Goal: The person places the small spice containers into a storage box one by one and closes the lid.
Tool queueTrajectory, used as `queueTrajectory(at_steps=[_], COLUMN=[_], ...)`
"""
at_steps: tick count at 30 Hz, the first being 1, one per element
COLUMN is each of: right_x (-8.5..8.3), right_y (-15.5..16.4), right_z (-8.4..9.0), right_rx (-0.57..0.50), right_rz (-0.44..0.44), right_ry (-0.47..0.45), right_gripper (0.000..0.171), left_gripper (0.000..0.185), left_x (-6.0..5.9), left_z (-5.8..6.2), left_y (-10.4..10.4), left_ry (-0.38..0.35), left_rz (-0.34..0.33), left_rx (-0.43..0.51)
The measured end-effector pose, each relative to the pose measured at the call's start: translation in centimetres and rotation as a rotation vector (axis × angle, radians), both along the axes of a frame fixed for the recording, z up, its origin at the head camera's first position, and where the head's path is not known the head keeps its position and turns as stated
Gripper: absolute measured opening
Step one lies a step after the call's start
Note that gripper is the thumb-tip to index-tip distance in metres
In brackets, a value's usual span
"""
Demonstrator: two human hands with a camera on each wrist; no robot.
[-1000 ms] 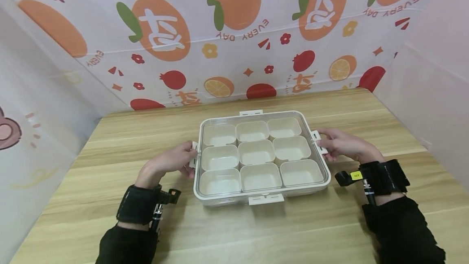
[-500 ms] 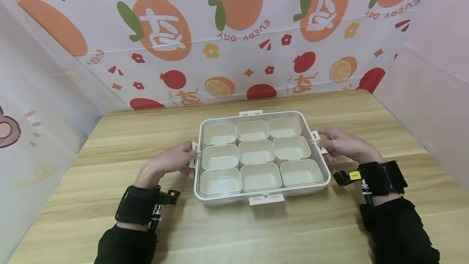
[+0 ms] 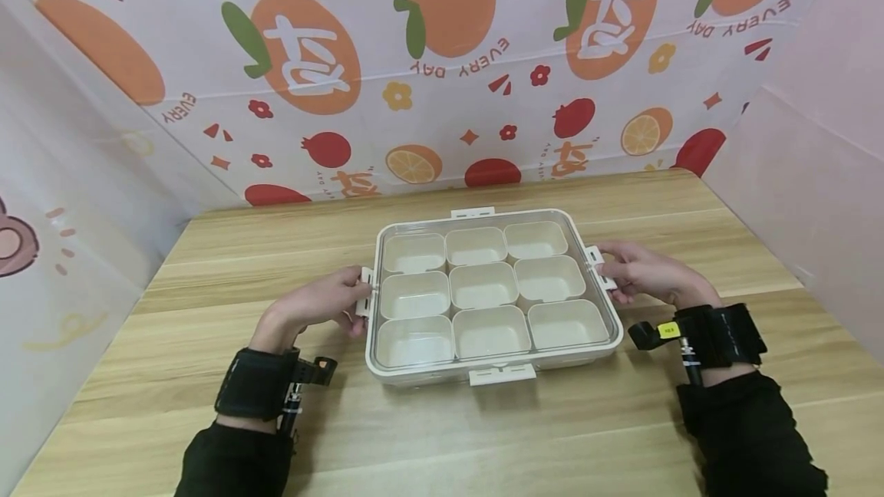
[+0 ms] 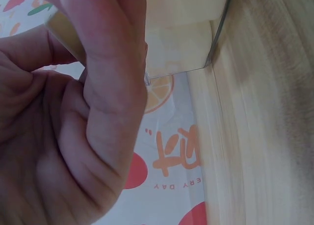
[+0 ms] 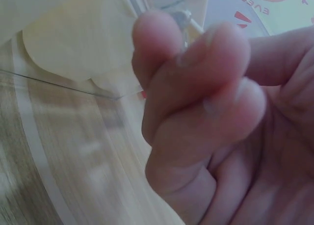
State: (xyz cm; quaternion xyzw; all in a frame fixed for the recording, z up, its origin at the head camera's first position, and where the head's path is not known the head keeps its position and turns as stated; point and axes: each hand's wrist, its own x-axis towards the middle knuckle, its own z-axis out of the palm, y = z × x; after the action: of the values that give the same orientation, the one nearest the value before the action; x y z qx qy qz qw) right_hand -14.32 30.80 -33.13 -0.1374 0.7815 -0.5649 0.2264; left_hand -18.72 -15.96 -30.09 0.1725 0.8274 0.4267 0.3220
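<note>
A: Biggest first. Where's the box?

B: Mid table (image 3: 483,436), square to the person. The snack box (image 3: 494,299) has a clear lid on and 9 cream cups inside, all bare. It lies flat, prob. so both side latches can be reached at once.

A: Hands?

B: One per side. Left hand (image 3: 324,304) has fingers curled on the left latch (image 3: 364,291); right hand (image 3: 645,273) is curled on the right latch (image 3: 598,268). Wrist cams show fingers bunched tight together and pinching. Symmetric grip keeps the box from sliding, I'd say.

A: Other latches?

B: Front latch (image 3: 502,374) and back latch (image 3: 473,213) are untouched.
</note>
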Motion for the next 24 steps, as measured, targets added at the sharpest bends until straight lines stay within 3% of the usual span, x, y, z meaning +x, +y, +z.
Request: queueTrajectory(at_steps=[3,7,11,14,16,20,22,24], right_x=[0.1,0.3,0.6,0.9,1.0,1.0,0.9,0.8], right_y=[0.0,-0.4,-1.3,-1.9,-2.1,-2.3,-2.2,-2.1], right_z=[0.2,1.1,2.2,2.9,3.1,2.8,2.4,2.0], right_rx=[0.021,0.140,0.283,0.349,0.385,0.389,0.344,0.295], right_rz=[-0.009,-0.051,-0.086,-0.080,-0.050,0.040,0.068,0.074], right_ry=[-0.012,0.027,0.109,0.158,0.203,0.238,0.186,0.123], right_gripper=[0.037,0.043,0.054,0.051,0.044,0.038,0.045,0.051], left_gripper=[0.017,0.025,0.051,0.053,0.055,0.067,0.077,0.078], left_x=[0.0,0.3,1.1,1.8,2.3,2.8,2.7,2.4], left_z=[0.0,0.6,1.8,2.4,2.6,2.4,2.1,1.7], left_y=[-0.1,0.0,1.0,2.0,2.5,3.0,3.0,2.9], left_ry=[0.006,0.053,0.241,0.380,0.420,0.415,0.372,0.322], left_rz=[-0.010,-0.006,0.006,-0.012,-0.041,-0.091,-0.091,-0.083], left_rx=[0.000,-0.038,-0.178,-0.285,-0.337,-0.387,-0.353,-0.257])
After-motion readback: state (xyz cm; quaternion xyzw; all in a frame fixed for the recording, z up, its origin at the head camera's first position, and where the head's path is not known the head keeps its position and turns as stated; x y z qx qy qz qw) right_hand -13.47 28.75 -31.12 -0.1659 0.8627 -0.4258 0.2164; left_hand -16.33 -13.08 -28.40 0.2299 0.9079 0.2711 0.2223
